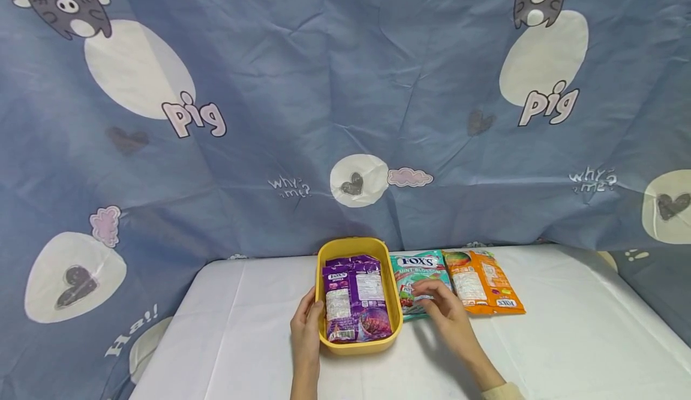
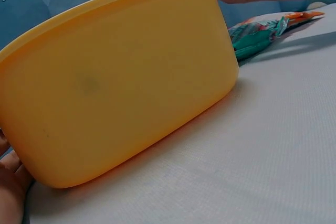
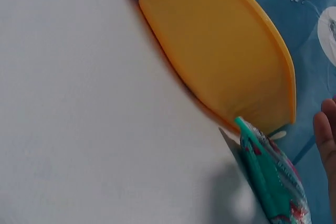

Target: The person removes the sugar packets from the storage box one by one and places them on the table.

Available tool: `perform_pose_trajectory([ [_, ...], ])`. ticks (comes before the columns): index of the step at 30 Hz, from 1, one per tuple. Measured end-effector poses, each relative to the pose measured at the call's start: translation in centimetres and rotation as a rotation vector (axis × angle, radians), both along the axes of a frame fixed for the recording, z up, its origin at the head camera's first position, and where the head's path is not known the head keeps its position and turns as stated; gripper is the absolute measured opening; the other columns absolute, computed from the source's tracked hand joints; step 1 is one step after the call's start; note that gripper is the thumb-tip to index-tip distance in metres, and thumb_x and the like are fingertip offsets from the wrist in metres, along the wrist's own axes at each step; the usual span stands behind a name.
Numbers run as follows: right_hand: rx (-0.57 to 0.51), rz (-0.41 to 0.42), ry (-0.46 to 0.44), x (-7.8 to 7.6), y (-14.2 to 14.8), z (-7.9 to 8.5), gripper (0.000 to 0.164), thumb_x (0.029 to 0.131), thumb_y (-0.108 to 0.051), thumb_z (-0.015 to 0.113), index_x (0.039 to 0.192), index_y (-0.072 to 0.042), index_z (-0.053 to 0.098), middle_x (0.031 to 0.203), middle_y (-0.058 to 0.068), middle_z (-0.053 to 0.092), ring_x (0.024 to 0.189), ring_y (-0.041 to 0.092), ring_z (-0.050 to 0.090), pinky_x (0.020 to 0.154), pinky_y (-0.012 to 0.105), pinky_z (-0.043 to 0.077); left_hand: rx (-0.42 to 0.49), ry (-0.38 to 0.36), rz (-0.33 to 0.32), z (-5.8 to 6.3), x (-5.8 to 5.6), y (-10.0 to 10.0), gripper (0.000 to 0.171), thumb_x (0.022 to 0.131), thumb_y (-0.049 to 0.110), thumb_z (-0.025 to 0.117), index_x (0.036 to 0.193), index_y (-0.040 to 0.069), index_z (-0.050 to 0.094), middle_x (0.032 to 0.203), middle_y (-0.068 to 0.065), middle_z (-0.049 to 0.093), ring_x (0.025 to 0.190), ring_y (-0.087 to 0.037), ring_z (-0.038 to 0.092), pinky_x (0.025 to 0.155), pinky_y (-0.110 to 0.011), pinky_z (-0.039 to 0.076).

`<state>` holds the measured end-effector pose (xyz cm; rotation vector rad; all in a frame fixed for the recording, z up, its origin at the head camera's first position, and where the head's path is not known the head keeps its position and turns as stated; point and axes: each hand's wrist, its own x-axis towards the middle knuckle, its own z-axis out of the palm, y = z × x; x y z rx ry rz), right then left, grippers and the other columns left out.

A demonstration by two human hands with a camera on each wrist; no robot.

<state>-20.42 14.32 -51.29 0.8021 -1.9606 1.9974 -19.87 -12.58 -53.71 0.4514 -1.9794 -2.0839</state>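
Note:
A yellow plastic basket (image 1: 360, 348) stands on the white table, holding purple FOX'S candy bags (image 1: 356, 298) stacked inside. My left hand (image 1: 307, 328) rests against the basket's left side, the thumb near the rim; in the left wrist view some of its fingers (image 2: 10, 174) show low beside the wall. Over the teal FOX'S mint candy bag (image 1: 421, 263), just right of the basket, my right hand (image 1: 445, 316) hovers with loosely bent fingers and nothing in them. The right wrist view shows that bag (image 3: 273, 174) lying below the fingers, apart from them.
Orange FOX'S candy bags (image 1: 486, 283) lie overlapping to the right of the teal one. The white tabletop (image 1: 237, 328) stretches out on both sides. Behind it hangs a blue cloth (image 1: 270, 118) with pig prints, reaching down to the table's back edge.

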Motion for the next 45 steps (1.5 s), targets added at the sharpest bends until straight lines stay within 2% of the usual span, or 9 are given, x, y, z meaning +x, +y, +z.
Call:
perform_pose_trajectory([
  [6,0.045,0.039,-0.048,-0.3,-0.7,0.9,0.022,0.095,0.005,0.045,0.117,0.007,0.049,0.122,0.032,0.046,0.113,0.024,0.057,0.092,0.034,0.054,0.008,0.005,-0.006,0.2,-0.1,0.0,0.042,0.096,0.026,0.050,0.138,0.019,0.049,0.145,-0.006,0.046,0.137,-0.024,0.039,0.116,-0.042,0.032],
  [16,0.024,0.178,-0.379,0.3,-3.5,3.7,0.040,0.096,-0.016,0.052,0.132,-0.002,0.043,0.142,0.019,0.039,0.131,0.034,0.044,0.102,0.040,0.048,0.003,-0.005,-0.002,0.1,0.1,0.0,0.043,0.096,0.025,0.050,0.138,0.017,0.049,0.146,-0.008,0.045,0.138,-0.026,0.037,0.116,-0.043,0.031],
  [20,0.100,0.219,-0.427,0.3,-4.8,4.1,0.043,0.095,-0.020,0.054,0.136,-0.010,0.042,0.149,0.013,0.035,0.139,0.030,0.035,0.109,0.034,0.042,0.012,-0.008,-0.003,0.0,0.0,0.0,0.043,0.096,0.026,0.050,0.138,0.016,0.048,0.146,-0.008,0.045,0.138,-0.026,0.037,0.116,-0.043,0.031],
  [22,0.126,0.231,-0.412,0.2,-5.6,4.0,0.042,0.096,-0.013,0.051,0.137,-0.011,0.042,0.150,0.014,0.034,0.141,0.029,0.031,0.113,0.038,0.037,0.014,-0.005,-0.005,-0.1,0.0,-0.1,0.043,0.096,0.026,0.050,0.139,0.016,0.048,0.146,-0.008,0.045,0.138,-0.026,0.038,0.116,-0.043,0.031],
  [26,0.239,0.142,-0.345,-0.2,-7.2,3.7,0.041,0.093,-0.002,0.049,0.132,-0.017,0.048,0.147,0.012,0.037,0.141,0.027,0.029,0.115,0.052,0.030,0.010,0.000,-0.011,-0.1,0.1,-0.2,0.043,0.097,0.026,0.050,0.138,0.017,0.049,0.145,-0.007,0.046,0.137,-0.025,0.039,0.116,-0.042,0.031],
  [32,0.525,-0.046,-0.265,-0.8,-9.2,3.6,0.040,0.089,-0.010,0.054,0.129,-0.014,0.051,0.151,0.022,0.025,0.142,0.040,0.022,0.109,0.067,0.025,0.006,0.013,-0.009,-0.1,0.0,-0.2,0.042,0.096,0.026,0.050,0.137,0.017,0.050,0.145,-0.006,0.047,0.136,-0.024,0.040,0.115,-0.042,0.032],
  [36,0.562,-0.090,-0.331,-1.1,-9.8,3.7,0.038,0.089,-0.012,0.056,0.127,-0.010,0.052,0.151,0.027,0.018,0.140,0.047,0.020,0.107,0.069,0.025,0.013,0.012,-0.014,-0.1,0.0,-0.1,0.042,0.096,0.025,0.050,0.137,0.017,0.050,0.145,-0.006,0.046,0.137,-0.023,0.039,0.116,-0.041,0.032],
  [42,0.550,-0.071,-0.447,-1.3,-9.7,3.9,0.033,0.089,-0.017,0.058,0.122,-0.015,0.055,0.153,0.024,0.016,0.141,0.047,0.017,0.107,0.071,0.021,0.007,0.019,-0.007,-0.1,0.0,-0.1,0.041,0.096,0.026,0.051,0.136,0.018,0.051,0.144,-0.005,0.048,0.137,-0.021,0.040,0.115,-0.039,0.032],
  [45,0.521,-0.083,-0.456,-1.3,-9.4,4.1,0.032,0.089,-0.017,0.058,0.120,-0.014,0.055,0.146,0.021,0.033,0.133,0.041,0.034,0.106,0.063,0.032,0.003,0.015,-0.009,-0.2,0.0,0.0,0.041,0.096,0.027,0.050,0.137,0.018,0.051,0.144,-0.005,0.047,0.137,-0.022,0.039,0.116,-0.040,0.031],
])
